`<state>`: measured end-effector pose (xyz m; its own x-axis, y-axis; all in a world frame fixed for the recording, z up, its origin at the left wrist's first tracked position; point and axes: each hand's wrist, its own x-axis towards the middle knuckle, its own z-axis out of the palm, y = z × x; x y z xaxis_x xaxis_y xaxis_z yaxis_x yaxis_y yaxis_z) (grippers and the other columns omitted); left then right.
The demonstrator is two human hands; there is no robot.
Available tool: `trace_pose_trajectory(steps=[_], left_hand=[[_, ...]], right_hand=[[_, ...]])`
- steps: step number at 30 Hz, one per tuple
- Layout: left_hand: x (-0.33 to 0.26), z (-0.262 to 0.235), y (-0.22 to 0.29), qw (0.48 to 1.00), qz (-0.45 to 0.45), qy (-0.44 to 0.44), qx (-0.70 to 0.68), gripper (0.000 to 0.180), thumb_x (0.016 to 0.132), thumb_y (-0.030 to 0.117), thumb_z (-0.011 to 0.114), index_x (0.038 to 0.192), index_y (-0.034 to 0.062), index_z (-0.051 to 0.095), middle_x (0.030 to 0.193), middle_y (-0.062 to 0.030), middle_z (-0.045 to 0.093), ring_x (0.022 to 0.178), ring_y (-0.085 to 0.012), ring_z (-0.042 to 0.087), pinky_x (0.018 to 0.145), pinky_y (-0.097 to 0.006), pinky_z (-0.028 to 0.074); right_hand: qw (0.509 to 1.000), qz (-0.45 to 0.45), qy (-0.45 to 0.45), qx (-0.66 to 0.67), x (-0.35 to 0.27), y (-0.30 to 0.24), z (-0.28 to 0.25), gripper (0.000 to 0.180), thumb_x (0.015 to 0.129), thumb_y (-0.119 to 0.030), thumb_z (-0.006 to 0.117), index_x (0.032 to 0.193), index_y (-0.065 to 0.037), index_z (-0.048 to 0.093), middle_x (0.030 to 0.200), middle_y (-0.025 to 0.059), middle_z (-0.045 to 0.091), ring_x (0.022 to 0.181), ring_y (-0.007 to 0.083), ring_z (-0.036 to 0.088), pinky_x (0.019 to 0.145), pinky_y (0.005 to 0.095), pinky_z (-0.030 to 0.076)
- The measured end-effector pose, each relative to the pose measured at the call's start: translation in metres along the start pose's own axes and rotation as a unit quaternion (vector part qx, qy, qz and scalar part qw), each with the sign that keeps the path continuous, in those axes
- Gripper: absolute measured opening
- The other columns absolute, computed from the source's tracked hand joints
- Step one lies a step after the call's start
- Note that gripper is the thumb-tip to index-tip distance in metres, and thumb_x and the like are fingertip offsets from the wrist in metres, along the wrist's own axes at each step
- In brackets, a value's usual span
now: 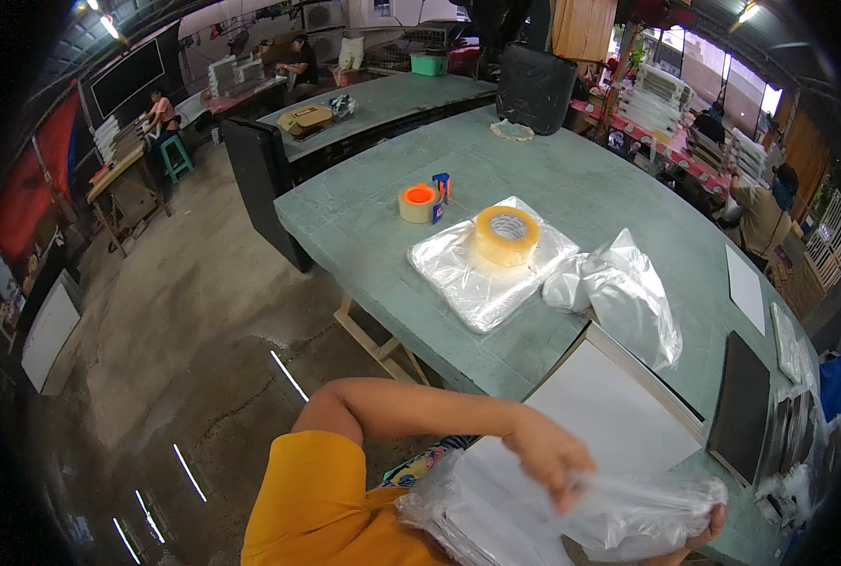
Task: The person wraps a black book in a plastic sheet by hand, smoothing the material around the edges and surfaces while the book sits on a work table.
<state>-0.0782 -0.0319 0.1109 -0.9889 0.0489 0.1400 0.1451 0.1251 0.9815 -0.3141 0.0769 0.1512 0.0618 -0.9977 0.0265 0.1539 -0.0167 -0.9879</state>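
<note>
A clear plastic bag (628, 514) stretches between my two hands, close to my body. My left hand (548, 457) has its fingers curled down and closed on the bag's edge, the fingertips slightly blurred. At the lower right, my right hand (711, 528) grips the bag's other end; plastic covers part of its fingers. Under and beyond the bag, a white-faced flat panel (599, 401) with a dark edge rests on the green table (364, 203). More clear plastic (453, 514) bunches against my yellow shirt.
A tape roll (507, 236) sits on a stack of plastic bags (458, 283), beside crumpled plastic (628, 292). Farther left are another tape roll (418, 204) and a blue tape cutter (441, 196). A dark panel (741, 406) lies at right. People work at other tables.
</note>
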Motion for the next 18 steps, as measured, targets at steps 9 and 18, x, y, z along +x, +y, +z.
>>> trace_pose_trajectory(steps=[9, 18], left_hand=[[-0.01, -0.004, 0.046, 0.991, -0.071, -0.055, -0.102, 0.032, 0.084, 0.031, 0.05, 0.079, 0.0003, 0.046, 0.064, -0.0072, 0.048, 0.062, -0.0143, 0.051, 0.055, -0.03, 0.042], [0.001, 0.046, 0.019, 0.895, 0.11, -0.04, 0.431, 0.01, 0.067, 0.006, 0.051, 0.061, 0.0001, 0.046, 0.061, -0.0107, 0.047, 0.06, -0.0251, 0.05, 0.059, -0.037, 0.044]], right_hand=[[0.718, 0.121, -0.339, -0.596, -0.001, 0.044, 0.001, 0.039, 0.069, -0.029, 0.062, 0.093, 0.001, 0.053, 0.082, 0.0185, 0.058, 0.077, 0.0314, 0.057, 0.069, 0.0393, 0.045], [0.574, -0.037, -0.064, -0.816, 0.014, 0.027, -0.029, 0.026, 0.065, -0.014, 0.054, 0.086, 0.0, 0.058, 0.094, 0.0153, 0.057, 0.092, 0.0294, 0.054, 0.094, 0.0517, 0.026]])
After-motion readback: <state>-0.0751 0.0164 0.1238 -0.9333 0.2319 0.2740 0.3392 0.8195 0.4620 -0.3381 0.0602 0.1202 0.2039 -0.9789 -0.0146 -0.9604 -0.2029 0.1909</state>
